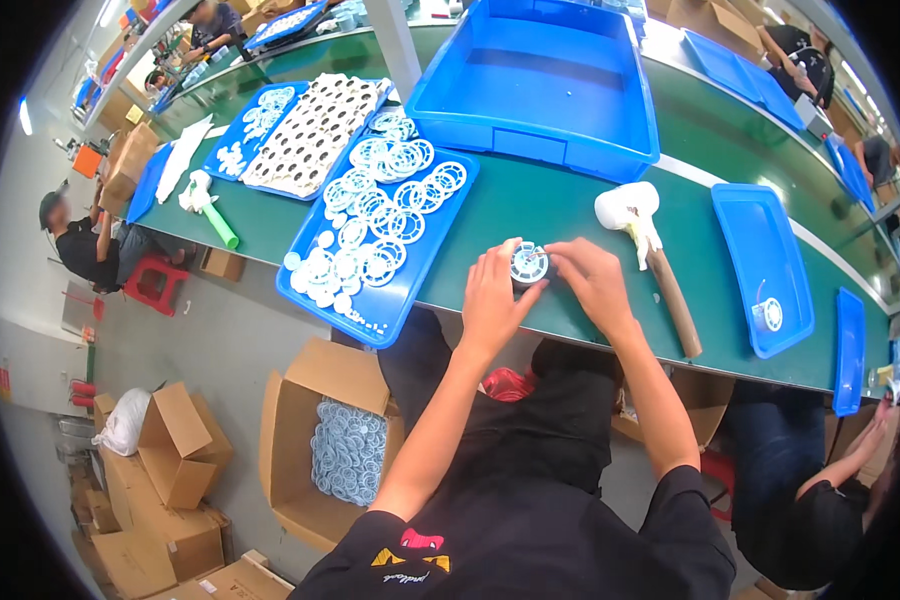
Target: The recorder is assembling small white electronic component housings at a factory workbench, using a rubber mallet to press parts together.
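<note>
Close to the table's front edge, my left hand [492,296] grips a small round white spoked part [529,262] with a dark side, its face turned up. My right hand [592,283] meets that part from the right, thumb and forefinger pinched at its upper edge. Whatever lies between those fingertips is too small to make out. Right of my hands lies a mallet [630,212] with a white-wrapped head and a wooden handle. To the left, a blue tray [395,308] carries many white rings and small discs.
Beyond my hands stands a large blue bin [535,140]. Back left is a tray of white parts with dark holes [315,130], near a green-handled mallet [220,226]. At right, a blue tray [755,240] holds one round part. A carton of grey rings [300,400] sits below; co-workers sit around.
</note>
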The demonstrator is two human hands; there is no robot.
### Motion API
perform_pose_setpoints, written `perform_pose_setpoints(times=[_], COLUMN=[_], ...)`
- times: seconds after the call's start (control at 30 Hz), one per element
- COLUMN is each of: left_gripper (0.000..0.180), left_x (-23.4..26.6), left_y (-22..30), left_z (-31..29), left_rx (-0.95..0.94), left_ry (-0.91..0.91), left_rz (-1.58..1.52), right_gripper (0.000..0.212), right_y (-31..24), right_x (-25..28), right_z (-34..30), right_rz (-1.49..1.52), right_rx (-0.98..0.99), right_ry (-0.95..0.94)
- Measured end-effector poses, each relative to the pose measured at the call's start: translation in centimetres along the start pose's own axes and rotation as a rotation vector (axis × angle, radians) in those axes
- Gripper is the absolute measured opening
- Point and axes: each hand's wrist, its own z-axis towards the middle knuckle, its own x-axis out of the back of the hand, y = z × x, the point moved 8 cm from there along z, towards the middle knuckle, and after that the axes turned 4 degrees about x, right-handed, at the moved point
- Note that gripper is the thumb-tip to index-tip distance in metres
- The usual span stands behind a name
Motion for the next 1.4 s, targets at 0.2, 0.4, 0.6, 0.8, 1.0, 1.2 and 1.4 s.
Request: perform_pose_setpoints(times=[0.2, 0.4, 0.6, 0.8, 1.0, 1.2, 1.4], left_gripper=[0.070, 0.069, 0.069, 0.072, 0.073, 0.071, 0.070], left_x=[0.2, 0.5, 1.0, 0.1, 0.7, 1.3, 0.0], left_y=[-0.3, -0.7, -0.6, -1.7, -0.2, 0.2, 0.1], left_z=[0.1, -0.2, -0.6, -1.1, 0.0, 0.4, -0.4], left_rx=[-0.009, 0.014, -0.029, -0.061, -0.056, -0.059, -0.036], left_ry=[0.018, 0.026, 0.033, 0.146, 0.068, 0.022, -0.015], left_rz=[-0.036, -0.052, -0.126, -0.096, -0.010, -0.059, -0.036], right_gripper=[0.011, 0.011, 0.020, 0.019, 0.019, 0.016, 0.016], right_y=[0.8, 2.2, 3.5, -10.1, -12.4, -12.2, -11.5], right_x=[-0.9, -3.0, -1.6, -11.1, -25.1, -30.5, -30.4], right_z=[3.2, 3.2, 4.3, 7.9, 6.4, 4.2, 3.9], right_rz=[-0.104, -0.173, -0.221, -0.169, -0.318, -0.350, -0.226], right_rx=[0.101, 0.088, -0.099, 0.367, 0.600, 0.703, 0.624], right_ry=[0.042, -0.058, 0.077, -0.162, -0.488, -0.592, -0.512])
